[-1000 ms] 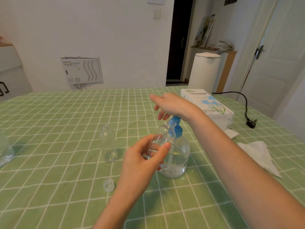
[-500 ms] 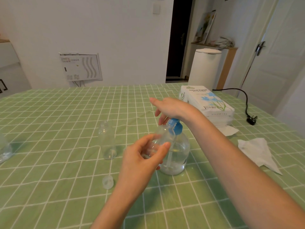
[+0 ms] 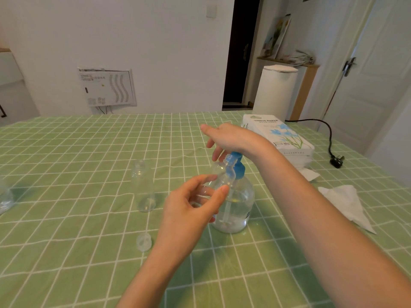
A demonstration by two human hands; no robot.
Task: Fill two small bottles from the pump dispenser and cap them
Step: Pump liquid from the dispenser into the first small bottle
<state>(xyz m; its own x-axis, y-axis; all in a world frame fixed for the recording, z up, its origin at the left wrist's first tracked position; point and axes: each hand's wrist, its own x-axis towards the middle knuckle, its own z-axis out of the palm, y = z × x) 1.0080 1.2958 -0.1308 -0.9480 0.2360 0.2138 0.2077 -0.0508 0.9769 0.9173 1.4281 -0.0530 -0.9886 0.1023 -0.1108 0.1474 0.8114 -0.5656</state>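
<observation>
Two small bottles: one (image 3: pixel 219 174) was pinched by the left hand (image 3: pixel 191 210), one (image 3: pixel 143 187) stood uncapped. The right hand (image 3: pixel 231 138), fingers spread, pressed one pump dispenser (image 3: pixel 235 196); one cap (image 3: pixel 144 241) lay loose.

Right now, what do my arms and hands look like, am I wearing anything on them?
Both are bare as far as the picture reaches. The left hand and its forearm show no sleeve, glove, watch or ring. The right hand and its long forearm are equally uncovered, with no bracelet or band at the wrist. Fingernails look short and unpainted. Any sleeve higher up lies outside the frame.
</observation>
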